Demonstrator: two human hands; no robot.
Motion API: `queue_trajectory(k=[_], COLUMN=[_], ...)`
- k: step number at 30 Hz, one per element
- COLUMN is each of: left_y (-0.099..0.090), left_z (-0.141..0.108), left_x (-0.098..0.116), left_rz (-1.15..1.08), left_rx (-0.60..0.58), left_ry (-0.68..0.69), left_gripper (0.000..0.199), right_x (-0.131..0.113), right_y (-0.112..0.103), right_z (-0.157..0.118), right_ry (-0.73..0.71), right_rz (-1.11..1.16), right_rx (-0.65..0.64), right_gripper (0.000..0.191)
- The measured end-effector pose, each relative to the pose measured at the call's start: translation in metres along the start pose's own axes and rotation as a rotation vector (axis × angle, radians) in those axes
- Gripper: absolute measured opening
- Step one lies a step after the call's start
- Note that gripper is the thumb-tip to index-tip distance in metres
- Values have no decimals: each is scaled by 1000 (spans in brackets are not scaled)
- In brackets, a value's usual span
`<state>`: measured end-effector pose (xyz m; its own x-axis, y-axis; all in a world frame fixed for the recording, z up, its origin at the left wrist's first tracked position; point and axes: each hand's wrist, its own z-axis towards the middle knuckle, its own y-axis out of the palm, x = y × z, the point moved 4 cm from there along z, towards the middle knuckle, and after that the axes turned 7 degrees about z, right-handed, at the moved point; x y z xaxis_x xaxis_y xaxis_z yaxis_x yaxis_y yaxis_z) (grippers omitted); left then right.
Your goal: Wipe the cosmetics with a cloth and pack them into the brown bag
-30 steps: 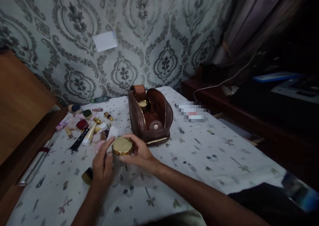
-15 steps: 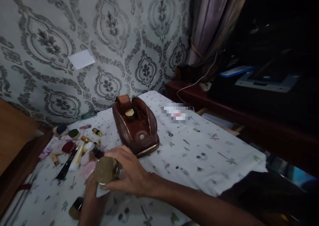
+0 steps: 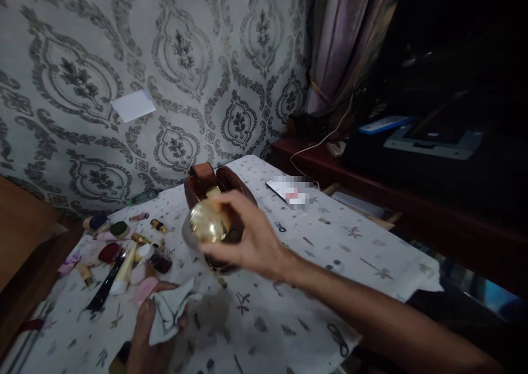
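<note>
My right hand (image 3: 251, 236) is closed around a round jar with a shiny gold lid (image 3: 208, 221), held up in front of the brown leather bag (image 3: 204, 173). The bag's top is unzipped, and a gold cap (image 3: 213, 191) shows inside; much of the bag is hidden behind my hand and the jar. Lower down, my left hand (image 3: 144, 330) grips a pale folded cloth (image 3: 170, 313). Close to it lie a pink round item (image 3: 145, 290) and a dark jar (image 3: 119, 357), partly covered by my wrist.
Several cosmetics spread over the left of the patterned cloth (image 3: 289, 330): a cream tube (image 3: 124, 272), a black tube (image 3: 103, 286), a dark red jar (image 3: 110, 252), a white-capped bottle (image 3: 157, 257). A phone (image 3: 284, 190) lies right of the bag. A dark cabinet (image 3: 297, 151) borders the right.
My right hand has lifted the gold-lidded jar away from my left hand, up and right toward the bag. The left hand stays low, with the cloth now in plain view.
</note>
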<state>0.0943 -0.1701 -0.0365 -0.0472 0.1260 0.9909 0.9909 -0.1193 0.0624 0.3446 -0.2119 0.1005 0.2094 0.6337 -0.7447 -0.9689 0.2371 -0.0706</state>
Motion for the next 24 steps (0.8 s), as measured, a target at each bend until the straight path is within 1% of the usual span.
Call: queue_trajectory(k=[2, 3, 5, 6, 8, 11, 13, 15, 17, 19, 22, 24], left_y=[10, 14, 20, 22, 22, 19, 17, 16, 14, 12, 8, 5], left_z=[-12, -17, -21, -22, -20, -16, -13, -11, -8, -6, -3, -2], left_x=[7, 10, 14, 15, 14, 7, 2, -3, -7, -11, -15, -16], left_rz=[-121, -168, -207, -208, -195, -167, -148, -123, -97, -76, -49, -31], left_rx=[29, 37, 23, 4, -44, -104, -141, -181, -214, -227, -214, -187], left_ry=[-43, -56, -67, -74, -85, -90, -89, -84, -81, -86, -80, -61], left_gripper=[51, 49, 46, 46, 47, 48, 49, 52, 55, 57, 58, 56], right_x=[7, 12, 26, 33, 45, 59, 69, 79, 90, 100, 113, 119], right_y=[-21, -28, -37, -37, -33, -16, -2, 9, 17, 21, 24, 26], right_z=[25, 38, 62, 73, 89, 103, 108, 110, 112, 113, 112, 110], right_ry=[37, 48, 82, 96, 118, 180, 265, 353, 424, 472, 528, 551], right_rz=[-41, -78, -220, -302, -474, -741, -901, -990, -1024, -1053, -1102, -1120], right_rx=[104, 123, 85, 36, -96, -326, -492, -626, -693, -723, -755, -776], right_gripper=[48, 45, 42, 41, 34, 28, 29, 32, 34, 39, 47, 47])
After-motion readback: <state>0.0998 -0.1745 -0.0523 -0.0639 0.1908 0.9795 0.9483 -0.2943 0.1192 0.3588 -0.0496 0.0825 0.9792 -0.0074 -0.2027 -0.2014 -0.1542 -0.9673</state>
